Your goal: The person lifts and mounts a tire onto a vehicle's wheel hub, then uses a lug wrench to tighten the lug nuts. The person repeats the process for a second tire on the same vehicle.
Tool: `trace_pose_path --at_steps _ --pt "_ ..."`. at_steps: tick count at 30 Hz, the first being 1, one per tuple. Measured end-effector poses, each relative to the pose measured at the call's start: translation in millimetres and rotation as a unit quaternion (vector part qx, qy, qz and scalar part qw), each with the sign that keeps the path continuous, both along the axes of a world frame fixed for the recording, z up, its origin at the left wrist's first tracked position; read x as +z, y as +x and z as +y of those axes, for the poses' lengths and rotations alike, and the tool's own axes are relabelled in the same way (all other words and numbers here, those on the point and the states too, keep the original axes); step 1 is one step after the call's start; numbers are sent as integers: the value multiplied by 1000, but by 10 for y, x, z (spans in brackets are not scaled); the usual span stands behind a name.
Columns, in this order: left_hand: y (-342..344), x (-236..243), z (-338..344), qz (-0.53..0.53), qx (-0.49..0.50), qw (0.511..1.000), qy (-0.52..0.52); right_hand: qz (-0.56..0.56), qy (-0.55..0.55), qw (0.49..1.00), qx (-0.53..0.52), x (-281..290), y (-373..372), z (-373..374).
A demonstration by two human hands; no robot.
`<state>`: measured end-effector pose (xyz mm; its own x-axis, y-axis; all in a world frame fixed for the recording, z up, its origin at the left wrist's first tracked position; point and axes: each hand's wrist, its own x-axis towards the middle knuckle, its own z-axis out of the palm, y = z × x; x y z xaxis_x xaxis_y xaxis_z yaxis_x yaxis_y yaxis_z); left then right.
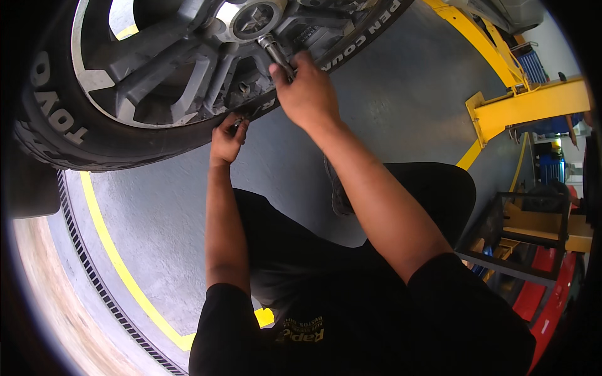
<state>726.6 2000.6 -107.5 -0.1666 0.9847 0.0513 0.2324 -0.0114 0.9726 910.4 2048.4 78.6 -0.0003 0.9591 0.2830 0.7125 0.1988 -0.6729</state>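
A dark grey and silver alloy wheel point(194, 88) with a black tyre point(106, 147) fills the upper left. My right hand point(307, 91) is closed around a chrome socket tool point(273, 51). Its socket end meets the wheel just below the round centre cap point(256, 20); the fitting under it is hidden. Lower, beside the tyre's near edge, my left hand point(229, 138) is closed, with a small shiny metal piece point(238, 123) between its fingers. That piece is too small to name.
A yellow lift arm point(533, 113) reaches in from the right. Below it stands a dark metal frame point(520, 276) near red equipment point(542, 288). A floor grate point(94, 276) and yellow line point(119, 263) curve along the left. My bent knee point(433, 188) is beneath my right forearm.
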Motion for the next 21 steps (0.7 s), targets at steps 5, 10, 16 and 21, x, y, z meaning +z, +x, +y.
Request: trace_pose_path --at_steps 5,10,16,21 --pt "-24 -33 12 -10 7 1000 25 433 -341 822 147 9 212 134" --pt "-32 -65 -18 -35 5 999 35 588 -427 677 115 167 184 21" --pt "-48 -91 -33 -81 -1 996 27 452 -331 822 104 33 132 105" --pt "-14 -84 23 -87 -7 996 29 653 -451 581 180 -6 260 100"
